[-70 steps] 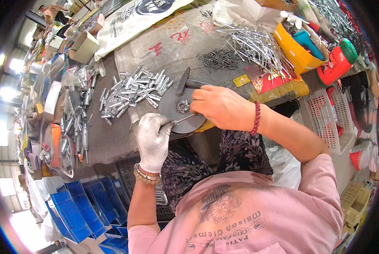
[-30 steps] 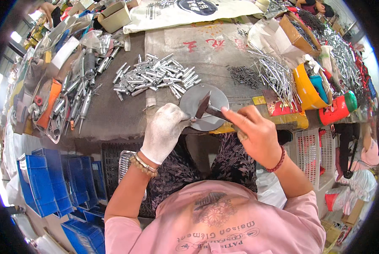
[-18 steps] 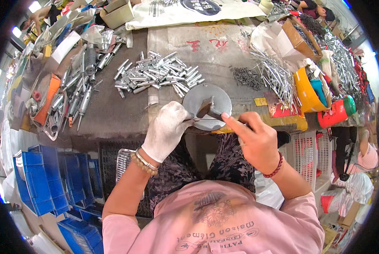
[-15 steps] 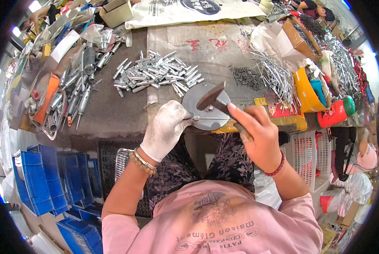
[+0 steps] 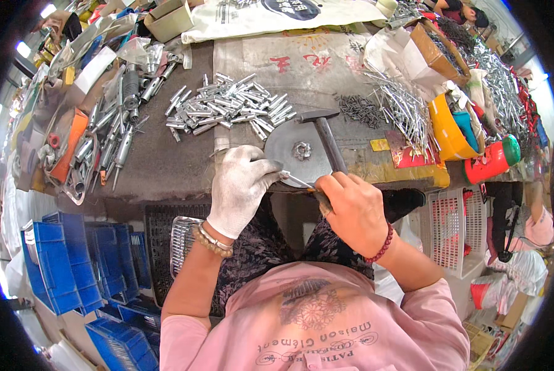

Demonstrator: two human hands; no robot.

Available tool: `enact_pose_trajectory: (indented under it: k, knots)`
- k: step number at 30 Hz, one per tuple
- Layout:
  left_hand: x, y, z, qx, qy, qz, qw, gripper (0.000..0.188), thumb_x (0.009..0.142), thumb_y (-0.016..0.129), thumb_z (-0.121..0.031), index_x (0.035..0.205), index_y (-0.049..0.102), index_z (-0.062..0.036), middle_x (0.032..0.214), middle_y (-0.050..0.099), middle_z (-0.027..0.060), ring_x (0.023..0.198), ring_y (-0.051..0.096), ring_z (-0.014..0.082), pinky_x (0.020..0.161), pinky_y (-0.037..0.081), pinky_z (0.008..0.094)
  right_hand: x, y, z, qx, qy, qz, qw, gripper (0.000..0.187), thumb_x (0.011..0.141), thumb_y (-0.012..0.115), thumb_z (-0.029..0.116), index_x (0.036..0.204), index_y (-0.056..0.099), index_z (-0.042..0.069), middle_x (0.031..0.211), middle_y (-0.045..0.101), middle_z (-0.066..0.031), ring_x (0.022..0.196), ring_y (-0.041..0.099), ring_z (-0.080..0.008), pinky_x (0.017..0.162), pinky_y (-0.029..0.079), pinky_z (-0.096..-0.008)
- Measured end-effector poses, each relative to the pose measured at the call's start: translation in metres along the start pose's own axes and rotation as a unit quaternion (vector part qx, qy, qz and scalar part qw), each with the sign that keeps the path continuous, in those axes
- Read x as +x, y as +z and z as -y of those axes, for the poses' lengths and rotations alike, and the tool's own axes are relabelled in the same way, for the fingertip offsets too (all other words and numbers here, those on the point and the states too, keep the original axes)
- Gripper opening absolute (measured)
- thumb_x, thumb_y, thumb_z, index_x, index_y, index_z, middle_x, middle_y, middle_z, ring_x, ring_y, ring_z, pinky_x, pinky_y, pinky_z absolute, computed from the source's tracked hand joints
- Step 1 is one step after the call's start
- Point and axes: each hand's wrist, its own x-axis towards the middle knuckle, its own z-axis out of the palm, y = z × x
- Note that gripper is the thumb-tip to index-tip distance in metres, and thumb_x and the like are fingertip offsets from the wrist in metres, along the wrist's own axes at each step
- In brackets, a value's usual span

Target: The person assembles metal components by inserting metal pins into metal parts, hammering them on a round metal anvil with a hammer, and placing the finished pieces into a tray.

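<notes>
My left hand [image 5: 243, 185], in a white glove, is closed with thumb and fingers pinching one end of a thin metal rod [image 5: 300, 181]. My bare right hand [image 5: 356, 207] is closed with its fingertips at the rod's other end. Behind the rod lies a round grey metal disc [image 5: 289, 139] with a small raised fitting [image 5: 301, 150] in its middle. A hammer [image 5: 330, 143] rests over the disc's right side, its head away from me and its handle running down to my right knuckles. A heap of short silver metal tubes [image 5: 227, 105] lies beyond the disc.
Small dark pins [image 5: 360, 111] and long thin rods [image 5: 407, 114] lie at the right, near a yellow container [image 5: 447, 130] and a red jar with a green lid [image 5: 493, 162]. Metal tools [image 5: 119, 130] are piled at the left. Blue bins [image 5: 60, 266] stand below the bench.
The hammer has gone from raised in my right hand to lying across the disc. My right hand has moved down and closed at the rod's end. The rod now slants down to the right.
</notes>
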Motion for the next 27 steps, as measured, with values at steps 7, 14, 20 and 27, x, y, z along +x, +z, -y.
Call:
enact_pose_trajectory:
  k: [7,14,20,27]
  knots:
    - [-0.030,0.016,-0.032,0.047,-0.069,-0.089,0.993,0.042,0.092,0.083,-0.013,0.133,0.077,-0.0101,0.101,0.074,0.0130,0.098,0.070,0.0353,0.089,0.057,0.0450,-0.004,-0.012,0.012,0.022,0.010,0.071,0.997,0.029,0.087,0.076,0.007,0.115,0.067,0.006,0.096,0.072,-0.0132,0.084,0.077,-0.0346,0.071,0.061,-0.0461]
    - [-0.055,0.038,-0.062,-0.415,-0.374,-0.055,0.828,0.064,0.110,0.056,-0.004,0.171,0.037,-0.0043,0.111,0.076,0.0109,0.087,0.072,0.0130,0.078,0.061,0.0293,-0.023,-0.002,0.017,0.131,0.057,0.076,0.987,0.052,0.088,0.075,0.006,0.139,0.065,0.004,0.101,0.075,-0.0170,0.085,0.075,-0.0405,0.072,0.061,-0.0507]
    - [-0.058,0.037,-0.059,-0.472,-0.375,-0.064,0.795,0.068,0.108,0.060,-0.002,0.172,0.034,-0.0025,0.115,0.075,0.0100,0.089,0.070,0.0120,0.080,0.059,0.0273,-0.037,0.015,0.024,0.203,0.063,0.047,0.976,0.059,0.089,0.075,0.004,0.146,0.063,0.005,0.109,0.076,-0.0196,0.090,0.075,-0.0442,0.078,0.062,-0.0520]
    - [-0.080,0.018,-0.046,-0.459,-0.358,-0.132,0.802,0.068,0.103,0.072,0.000,0.165,0.044,-0.0025,0.106,0.072,0.0045,0.091,0.063,0.0082,0.081,0.051,0.0234,-0.029,0.040,0.038,0.280,0.004,0.084,0.956,0.074,0.086,0.078,-0.001,0.156,0.058,0.010,0.110,0.074,-0.0170,0.089,0.074,-0.0408,0.079,0.062,-0.0463]
